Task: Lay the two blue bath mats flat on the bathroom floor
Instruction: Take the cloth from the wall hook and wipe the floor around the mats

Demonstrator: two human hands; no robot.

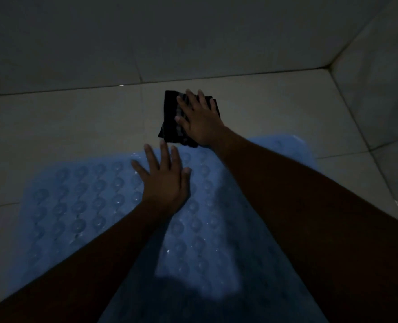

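A pale blue bath mat (81,201) with rows of round suction cups lies spread on the tiled floor in dim light. My left hand (164,180) rests flat on it near its far edge, fingers spread. My right hand (199,120) lies palm down with fingers apart on a dark folded cloth (170,117) that sits on the floor just beyond the mat. Only one blue mat is distinct; my forearms cover much of its near part.
Pale floor tiles (65,122) stretch beyond the mat to the back wall (146,31). A second wall (379,73) meets it at a corner on the right. A dark shadow falls on the mat near the bottom edge.
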